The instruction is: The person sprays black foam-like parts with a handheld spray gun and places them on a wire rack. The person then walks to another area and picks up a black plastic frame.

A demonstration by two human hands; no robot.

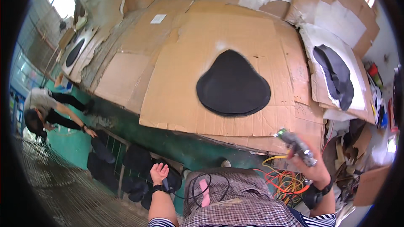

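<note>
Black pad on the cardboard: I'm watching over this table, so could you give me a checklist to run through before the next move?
1. Black pad lying fully on the cardboard sheet: ok.
2. Metal tool gripped: ok, in the right hand.
3. Left hand off the pad: ok, raised short of the table, fingers curled.
4. Yellow hose untangled: not ok, looped among orange hoses.
5. Hose firmly joined to the tool: cannot tell.
6. Co-worker away from the pad: ok, bending at far left.

I see the right hand (314, 167) gripping a silver tool (297, 146). Ahead, a black pad (232, 87) lies on cardboard (172, 94).
</note>
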